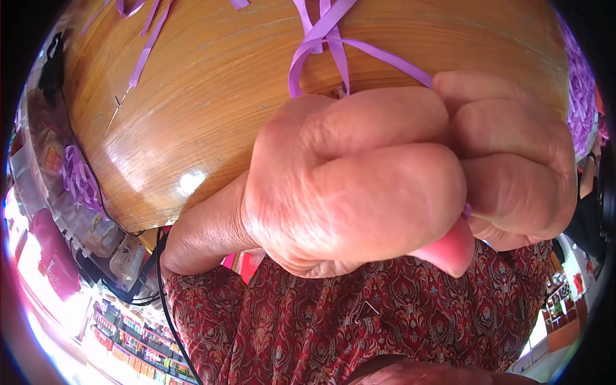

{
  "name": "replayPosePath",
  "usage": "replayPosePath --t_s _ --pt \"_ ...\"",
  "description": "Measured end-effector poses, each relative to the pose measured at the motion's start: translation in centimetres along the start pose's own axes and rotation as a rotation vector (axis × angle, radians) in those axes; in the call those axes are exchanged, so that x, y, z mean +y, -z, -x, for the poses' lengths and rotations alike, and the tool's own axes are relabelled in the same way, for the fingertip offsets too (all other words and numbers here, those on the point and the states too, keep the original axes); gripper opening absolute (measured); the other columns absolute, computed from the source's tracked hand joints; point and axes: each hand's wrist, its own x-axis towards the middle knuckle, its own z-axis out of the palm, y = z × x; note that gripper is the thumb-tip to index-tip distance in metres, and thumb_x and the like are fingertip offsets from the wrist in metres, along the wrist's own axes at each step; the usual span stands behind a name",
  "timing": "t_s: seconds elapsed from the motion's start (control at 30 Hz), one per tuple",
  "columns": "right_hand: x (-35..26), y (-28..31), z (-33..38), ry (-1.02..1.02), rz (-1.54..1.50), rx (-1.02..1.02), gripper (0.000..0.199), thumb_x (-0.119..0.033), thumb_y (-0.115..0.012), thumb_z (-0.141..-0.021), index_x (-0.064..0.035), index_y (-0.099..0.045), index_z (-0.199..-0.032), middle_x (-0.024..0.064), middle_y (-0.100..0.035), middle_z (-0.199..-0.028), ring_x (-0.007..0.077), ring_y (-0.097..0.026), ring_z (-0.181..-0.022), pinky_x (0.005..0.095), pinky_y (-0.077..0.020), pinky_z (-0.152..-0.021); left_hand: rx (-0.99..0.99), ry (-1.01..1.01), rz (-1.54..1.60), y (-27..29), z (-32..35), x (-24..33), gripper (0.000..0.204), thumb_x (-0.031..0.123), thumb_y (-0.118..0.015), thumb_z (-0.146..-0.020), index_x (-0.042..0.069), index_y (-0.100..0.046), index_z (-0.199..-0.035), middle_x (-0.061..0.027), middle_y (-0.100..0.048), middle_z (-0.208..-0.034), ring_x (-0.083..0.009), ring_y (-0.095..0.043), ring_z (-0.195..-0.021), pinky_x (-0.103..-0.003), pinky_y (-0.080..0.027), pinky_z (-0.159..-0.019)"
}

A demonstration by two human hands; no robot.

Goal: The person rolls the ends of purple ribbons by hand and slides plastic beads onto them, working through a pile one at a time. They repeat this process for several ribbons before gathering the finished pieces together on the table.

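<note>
Left hand point(350, 186) and right hand point(513, 160) fisted, knuckles touching, close to camera.

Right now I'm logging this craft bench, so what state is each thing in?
Left hand: fingers curled shut, raised close to the camera.
Right hand: fingers closed, pressed against the left hand.
Thin purple ribbon strip: pinched between both hands, looped above them.
Loose purple ribbon strips: lying flat.
Glossy round wooden table: strewn with ribbon.

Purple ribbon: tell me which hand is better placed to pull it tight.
Probably the right hand: the purple ribbon runs straight into its fingers. The left hand is closed too, its grip hidden.
</note>
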Motion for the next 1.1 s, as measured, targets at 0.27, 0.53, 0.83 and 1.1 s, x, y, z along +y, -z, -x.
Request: replayPosePath --t_s 0.27,0.53,0.83,1.1 --pt "0.2 2.7 0.0 -0.191 0.143 -0.125 0.029 -0.026 -0.063 -0.085 0.0028 -0.056 -0.087 0.0118 -0.053 -0.069 0.0239 -0.050 -0.057 0.0372 -0.0459 -0.064 -0.127 0.477 -0.113 1.4 -1.1 1.3 0.045 0.039 -0.054 -0.072 0.000 -0.049 -0.093 -0.0133 -0.053 -0.086 -0.0167 -0.053 -0.075 -0.031 -0.043 -0.070" --pt "0.9 2.9 -0.7 -0.102 0.320 -0.058 0.025 -0.018 -0.066 -0.081 0.0038 -0.057 -0.087 0.0102 -0.052 -0.068 0.0208 -0.042 -0.055 0.0324 -0.0303 -0.050 -0.164 0.634 -0.124 3.0 -1.5 1.2 0.083 0.076 -0.040 -0.075 0.004 -0.047 -0.114 -0.0088 -0.054 -0.109 -0.0170 -0.055 -0.099 -0.032 -0.044 -0.086" --pt "0.3 2.2 0.8 -0.104 0.395 0.050 0.025 -0.018 -0.067 -0.080 0.0043 -0.058 -0.085 0.0093 -0.052 -0.067 0.0200 -0.042 -0.057 0.0321 -0.0316 -0.050 -0.066 0.228 -0.347 2.2 -1.4 -0.1 0.072 0.023 -0.076 -0.076 0.000 -0.035 -0.132 -0.0130 -0.052 -0.119 -0.0185 -0.054 -0.102 -0.029 -0.045 -0.085" --pt "0.4 1.8 0.2 -0.110 0.345 0.037 0.026 -0.019 -0.068 -0.078 0.0041 -0.058 -0.083 0.0092 -0.049 -0.065 0.0203 -0.042 -0.055 0.0319 -0.0327 -0.051 -0.219 0.004 -0.544 2.9 -2.0 0.4 0.025 0.000 -0.061 -0.086 -0.002 -0.054 -0.110 -0.0121 -0.060 -0.099 -0.0151 -0.056 -0.084 -0.023 -0.046 -0.074"
